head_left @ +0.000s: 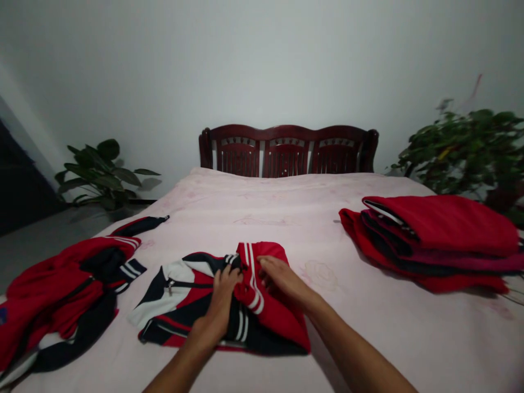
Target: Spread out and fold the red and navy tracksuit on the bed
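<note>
A red, navy and white zip jacket [180, 314] lies partly folded on the bed before me, its collar end and zipper pull to the left. A red part with white stripes is folded over its right end. My left hand [223, 292] rests on the middle of the jacket near a striped cuff, fingers apart and pressing on the cloth. Above the red folded part, my right hand [284, 278] has its fingers curled in against the cloth, gripping it near the white stripes. The undersides of its fingertips are hidden.
Another red and navy jacket [61, 284] lies crumpled at the left. At the right sits a stack of folded red and dark clothes [458, 224]. The pink bedspread [262, 207] reaches a dark wooden headboard [286, 150]. Potted plants [102, 169] flank the bed.
</note>
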{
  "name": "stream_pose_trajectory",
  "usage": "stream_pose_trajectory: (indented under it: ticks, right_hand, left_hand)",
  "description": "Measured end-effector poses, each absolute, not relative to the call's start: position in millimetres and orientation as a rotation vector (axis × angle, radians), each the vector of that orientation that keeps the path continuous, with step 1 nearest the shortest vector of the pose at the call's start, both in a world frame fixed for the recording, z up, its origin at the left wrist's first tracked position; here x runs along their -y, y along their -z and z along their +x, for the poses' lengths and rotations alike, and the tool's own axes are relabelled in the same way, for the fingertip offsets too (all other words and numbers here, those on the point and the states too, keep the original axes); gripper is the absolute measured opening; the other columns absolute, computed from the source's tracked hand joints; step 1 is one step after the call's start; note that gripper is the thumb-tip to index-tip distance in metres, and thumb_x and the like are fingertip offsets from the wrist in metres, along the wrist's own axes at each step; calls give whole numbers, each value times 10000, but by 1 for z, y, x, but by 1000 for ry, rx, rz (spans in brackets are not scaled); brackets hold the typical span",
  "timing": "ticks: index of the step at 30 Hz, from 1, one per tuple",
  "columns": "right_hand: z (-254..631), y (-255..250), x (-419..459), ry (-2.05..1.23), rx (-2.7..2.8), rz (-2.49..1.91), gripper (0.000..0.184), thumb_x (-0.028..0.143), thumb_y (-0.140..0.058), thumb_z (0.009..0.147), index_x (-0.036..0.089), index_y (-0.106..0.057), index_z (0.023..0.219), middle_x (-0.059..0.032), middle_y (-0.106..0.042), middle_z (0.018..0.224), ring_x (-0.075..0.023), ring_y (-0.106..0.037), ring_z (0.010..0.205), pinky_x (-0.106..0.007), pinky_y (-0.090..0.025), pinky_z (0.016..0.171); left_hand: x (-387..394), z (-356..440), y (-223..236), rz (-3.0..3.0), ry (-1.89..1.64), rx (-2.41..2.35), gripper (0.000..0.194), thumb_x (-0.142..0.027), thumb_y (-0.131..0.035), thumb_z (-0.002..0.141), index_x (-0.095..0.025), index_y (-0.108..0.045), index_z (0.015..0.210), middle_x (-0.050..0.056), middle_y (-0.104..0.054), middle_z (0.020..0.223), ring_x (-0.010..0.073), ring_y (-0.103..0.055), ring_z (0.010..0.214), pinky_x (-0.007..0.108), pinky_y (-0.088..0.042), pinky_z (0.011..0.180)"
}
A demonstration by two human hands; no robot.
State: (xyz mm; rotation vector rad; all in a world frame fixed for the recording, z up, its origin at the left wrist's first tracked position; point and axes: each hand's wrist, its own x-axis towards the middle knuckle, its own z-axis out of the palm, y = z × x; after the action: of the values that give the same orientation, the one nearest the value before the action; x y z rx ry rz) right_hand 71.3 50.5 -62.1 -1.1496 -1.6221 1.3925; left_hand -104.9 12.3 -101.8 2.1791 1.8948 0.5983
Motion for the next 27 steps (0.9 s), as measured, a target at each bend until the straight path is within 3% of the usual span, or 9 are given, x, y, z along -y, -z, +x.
stream_pose_trajectory:
  ticks: [4,7,9,12,14,18,21,25,27]
  right_hand:
    - [59,90,-31,-810,2069,-1173,339,171,-529,860,211,-700,1150,-80,-673,1065,-209,-632,1011,-343,-509,931]
    - [60,87,-27,-650,2058,-1141,357,161,-440,913,206,-698,1156,-86,-682,1108,-198,-630,1055,-344,-498,976]
    - [63,83,-31,-448,2025,-1188,398,192,-407,941,199,-645,1259,-111,-650,1257,-227,-578,1195,-412,-442,1070]
    - [72,91,-43,-214,2126,-1316,482,261,-462,932,188,-541,1402,-141,-511,1476,-304,-409,1402,-546,-303,1166]
    - [83,103,-51,-214,2220,-1359,526,309,-499,918,174,-518,1425,-147,-454,1528,-327,-344,1449,-571,-263,1181]
    - [112,121,-61,-428,1874,-1570,614,407,-462,919,101,-464,1452,-220,-446,1513,-339,-407,1412,-552,-311,1164]
    - [124,117,-59,-851,1509,-1553,671,499,-482,902,127,-445,1460,-208,-609,1344,-322,-594,1235,-517,-454,1059]
    - [116,97,-44,-1541,1334,-1171,568,444,-631,815,134,-592,1289,-159,-729,1143,-291,-699,1047,-447,-545,940]
    - [112,85,-38,-1794,1229,-1099,473,395,-610,807,116,-640,1188,-161,-748,1084,-279,-723,973,-439,-558,909]
  left_hand:
    - [-12,-168,79,2113,-544,-2004,434,-63,-413,876,-165,-673,1208,92,-693,1271,231,-609,1214,416,-413,1103]
    - [-10,-159,61,2125,-760,-1946,406,-149,-369,944,-164,-645,1241,80,-663,1324,194,-586,1246,366,-408,1122]
    - [-6,-132,57,2177,-832,-1842,438,-232,-331,991,-161,-574,1349,80,-587,1434,178,-516,1338,357,-370,1164]
    - [1,-92,65,2308,-648,-1795,509,-329,-371,996,-159,-469,1465,104,-457,1550,246,-364,1463,460,-273,1221]
    - [7,-78,78,2361,-453,-1835,532,-346,-429,973,-163,-477,1470,123,-420,1569,323,-301,1488,554,-228,1219]
    - [15,-82,101,2355,-312,-1913,562,-325,-407,977,-175,-408,1518,114,-332,1609,327,-289,1492,577,-215,1215]
    - [18,-91,108,2331,-343,-1914,563,-352,-369,997,-176,-381,1531,104,-300,1622,285,-298,1494,542,-227,1221]
    - [16,-91,111,2286,-445,-1904,550,-363,-342,1009,-181,-385,1526,105,-321,1617,253,-307,1492,514,-212,1232]
    - [14,-84,110,2238,-494,-1876,552,-364,-316,1014,-183,-370,1532,103,-314,1622,244,-291,1499,502,-193,1239]
